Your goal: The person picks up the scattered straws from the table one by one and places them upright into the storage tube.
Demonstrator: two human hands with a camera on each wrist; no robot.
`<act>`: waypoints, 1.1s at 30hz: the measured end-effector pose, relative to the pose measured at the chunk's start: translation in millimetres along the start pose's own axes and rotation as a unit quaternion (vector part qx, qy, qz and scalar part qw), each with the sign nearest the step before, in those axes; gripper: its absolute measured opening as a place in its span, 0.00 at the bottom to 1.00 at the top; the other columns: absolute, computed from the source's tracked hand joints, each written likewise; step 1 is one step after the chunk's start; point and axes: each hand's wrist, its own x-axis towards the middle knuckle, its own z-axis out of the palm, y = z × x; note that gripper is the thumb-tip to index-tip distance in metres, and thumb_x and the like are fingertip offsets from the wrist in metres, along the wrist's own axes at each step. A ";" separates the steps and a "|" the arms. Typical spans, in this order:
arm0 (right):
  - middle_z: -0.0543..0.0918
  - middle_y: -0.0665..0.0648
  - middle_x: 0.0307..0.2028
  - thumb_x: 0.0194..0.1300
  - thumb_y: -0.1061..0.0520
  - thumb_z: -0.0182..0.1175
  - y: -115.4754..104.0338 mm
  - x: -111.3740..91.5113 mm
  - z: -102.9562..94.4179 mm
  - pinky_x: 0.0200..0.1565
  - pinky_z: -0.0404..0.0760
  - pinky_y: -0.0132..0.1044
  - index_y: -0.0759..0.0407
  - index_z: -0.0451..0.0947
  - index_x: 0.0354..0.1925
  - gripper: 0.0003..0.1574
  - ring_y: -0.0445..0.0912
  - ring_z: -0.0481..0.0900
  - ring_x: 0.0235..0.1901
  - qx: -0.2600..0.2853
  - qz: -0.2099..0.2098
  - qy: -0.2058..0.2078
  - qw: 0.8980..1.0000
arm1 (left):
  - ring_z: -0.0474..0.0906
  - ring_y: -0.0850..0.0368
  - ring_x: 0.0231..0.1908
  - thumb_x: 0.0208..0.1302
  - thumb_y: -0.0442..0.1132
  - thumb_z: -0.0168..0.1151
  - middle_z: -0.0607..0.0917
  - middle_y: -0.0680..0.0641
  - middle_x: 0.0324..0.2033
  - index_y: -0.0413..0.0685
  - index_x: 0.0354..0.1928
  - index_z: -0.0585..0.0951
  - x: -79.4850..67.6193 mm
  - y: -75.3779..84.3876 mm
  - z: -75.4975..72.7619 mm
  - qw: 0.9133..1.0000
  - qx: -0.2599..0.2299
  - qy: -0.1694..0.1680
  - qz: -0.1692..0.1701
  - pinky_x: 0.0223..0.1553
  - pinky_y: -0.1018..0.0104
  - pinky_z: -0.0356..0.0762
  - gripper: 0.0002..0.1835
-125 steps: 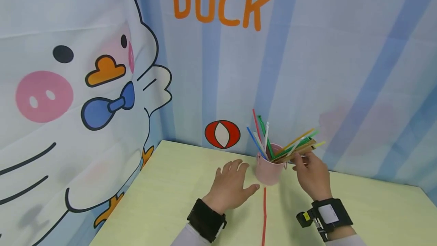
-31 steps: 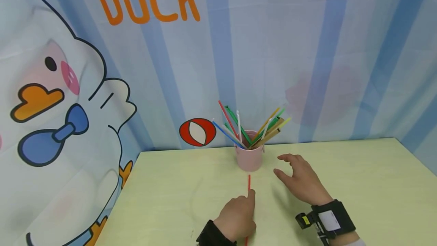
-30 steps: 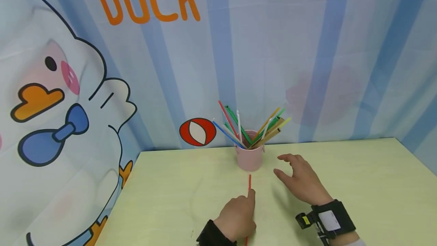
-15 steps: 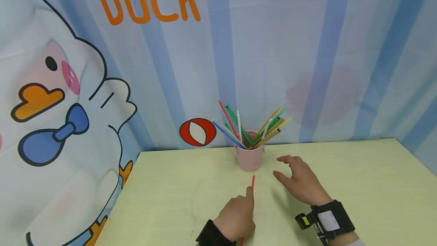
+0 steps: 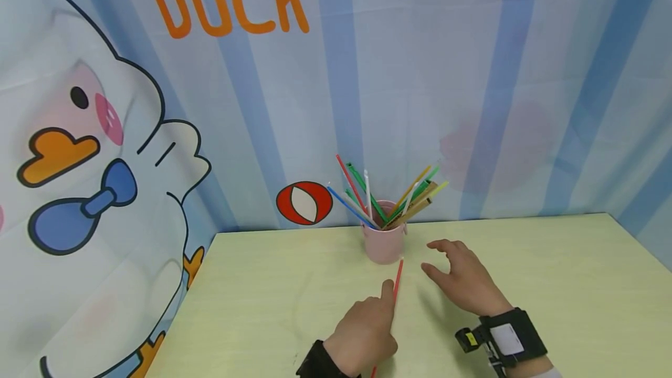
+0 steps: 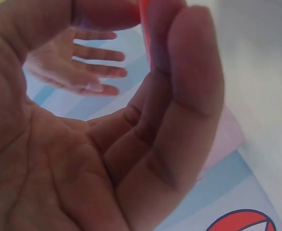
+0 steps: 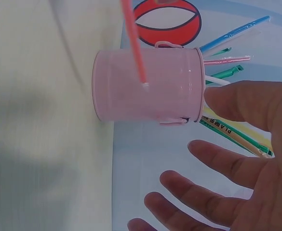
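Note:
My left hand (image 5: 364, 331) pinches a thin red straw (image 5: 398, 279) between thumb and fingers, as the left wrist view shows. The straw's far end points up toward the pink bucket (image 5: 384, 247), and in the right wrist view the straw (image 7: 133, 41) hangs above the table with its tip in front of the bucket. Several straws (image 5: 357, 182) in blue, red, green, white, yellow and brown lean out of the bucket. To the right of it, my right hand (image 5: 462, 276) hovers with fingers spread and loosely bent, holding nothing.
The pale yellow table (image 5: 262, 284) reaches back to a blue striped cloth backdrop (image 5: 399, 74) printed with a duck and the word DUCK. A camera (image 5: 467, 340) is strapped to the right wrist.
My left hand, earlier at the bucket's left, has come nearer and picked up the red straw from the table; its far end has swung right and up. My right hand has left the bucket's straws.

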 end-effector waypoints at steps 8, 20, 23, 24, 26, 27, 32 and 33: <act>0.74 0.68 0.53 0.65 0.45 0.59 2.7 0.2 -1.2 0.48 0.74 0.59 0.61 0.70 0.59 0.30 0.59 0.70 0.52 0.000 0.005 -0.008 1.000 | 0.69 0.62 0.20 0.47 0.35 0.68 0.80 0.52 0.28 0.51 0.68 0.56 -11.1 9.7 -18.0 0.999 0.007 0.023 0.030 0.23 0.67 0.71 0.45; 0.74 0.67 0.53 0.65 0.46 0.59 3.3 -0.2 -2.2 0.47 0.74 0.59 0.61 0.70 0.59 0.30 0.59 0.70 0.52 0.007 0.009 -0.015 1.000 | 0.68 0.69 0.20 0.52 0.35 0.65 0.75 0.59 0.24 0.50 0.64 0.62 -32.1 -0.3 -57.5 0.978 -0.083 0.153 0.117 0.22 0.73 0.70 0.36; 0.74 0.67 0.53 0.65 0.44 0.58 4.3 -0.2 -3.1 0.48 0.74 0.58 0.60 0.70 0.59 0.31 0.59 0.70 0.52 0.008 0.012 -0.016 1.000 | 0.71 0.71 0.24 0.53 0.34 0.63 0.76 0.58 0.29 0.49 0.60 0.68 -34.1 -9.1 -68.2 0.964 -0.108 0.207 0.131 0.25 0.74 0.74 0.30; 0.74 0.66 0.53 0.65 0.44 0.58 4.3 -0.1 -3.1 0.48 0.74 0.58 0.60 0.70 0.59 0.31 0.59 0.70 0.52 0.010 0.013 -0.016 1.000 | 0.72 0.71 0.25 0.54 0.34 0.63 0.77 0.57 0.30 0.49 0.59 0.70 -33.9 -12.5 -71.3 0.958 -0.115 0.225 0.132 0.27 0.74 0.76 0.28; 0.74 0.66 0.54 0.66 0.42 0.58 4.4 0.0 -3.2 0.48 0.74 0.58 0.60 0.70 0.59 0.31 0.59 0.70 0.53 0.014 0.015 -0.018 1.000 | 0.74 0.71 0.27 0.54 0.33 0.63 0.78 0.56 0.31 0.50 0.53 0.74 -32.8 -20.0 -76.4 0.946 -0.131 0.263 0.135 0.29 0.72 0.79 0.22; 0.74 0.66 0.54 0.66 0.42 0.57 4.3 -0.1 -3.2 0.48 0.74 0.58 0.59 0.69 0.59 0.32 0.59 0.70 0.53 0.016 0.016 -0.019 1.000 | 0.75 0.71 0.27 0.54 0.32 0.63 0.79 0.56 0.31 0.51 0.50 0.75 -31.9 -24.1 -78.5 0.940 -0.137 0.282 0.136 0.29 0.72 0.80 0.20; 0.74 0.65 0.54 0.66 0.41 0.57 4.3 -0.6 -3.4 0.47 0.74 0.56 0.59 0.70 0.60 0.32 0.58 0.70 0.52 0.022 0.016 -0.022 0.999 | 0.76 0.71 0.28 0.54 0.32 0.64 0.80 0.57 0.32 0.54 0.42 0.76 -24.8 -40.2 -90.1 0.915 -0.173 0.341 0.128 0.30 0.71 0.81 0.14; 0.74 0.65 0.53 0.66 0.41 0.57 4.6 -0.7 -3.8 0.47 0.75 0.56 0.59 0.70 0.60 0.32 0.58 0.71 0.52 0.021 0.017 -0.021 0.999 | 0.77 0.70 0.28 0.55 0.32 0.64 0.81 0.57 0.33 0.54 0.42 0.76 -22.7 -42.0 -93.0 0.911 -0.177 0.350 0.127 0.30 0.71 0.81 0.14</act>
